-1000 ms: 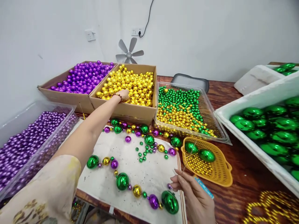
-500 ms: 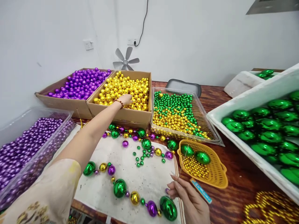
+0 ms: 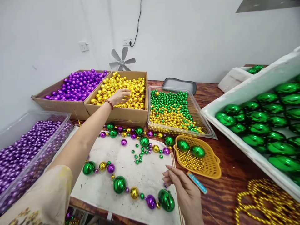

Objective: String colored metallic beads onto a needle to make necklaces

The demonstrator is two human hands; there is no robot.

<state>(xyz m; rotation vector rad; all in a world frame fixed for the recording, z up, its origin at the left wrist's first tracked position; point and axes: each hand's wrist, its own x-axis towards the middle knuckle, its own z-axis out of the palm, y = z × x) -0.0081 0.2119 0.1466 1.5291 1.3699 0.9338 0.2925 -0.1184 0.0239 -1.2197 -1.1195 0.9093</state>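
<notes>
My left hand [image 3: 120,96] is over the cardboard box of gold beads [image 3: 137,90], palm down with its fingers stretched out. I cannot see anything held in it. Over the right edge of the white cloth [image 3: 105,200], my right hand [image 3: 185,190] is closed in a pinch on a thin needle, which is hardly visible now. A purple bead [image 3: 165,185] shows just under its fingers. On the cloth curves a strand of green, gold and purple beads, its large green bead [image 3: 166,200] close to that hand. Loose small green beads [image 3: 140,155] lie farther back.
Behind the cloth stand a box of purple beads [image 3: 79,84] and a clear tray of green and gold beads [image 3: 173,109]. A purple bead tub [image 3: 30,147] is at left. On the right are a yellow basket [image 3: 212,159], a foam box [image 3: 225,140] and gold bead strings [image 3: 257,203].
My left hand has lifted from among the gold beads and drawn back left, its fingers now showing. My right hand still pinches, and the view has shifted slightly right.
</notes>
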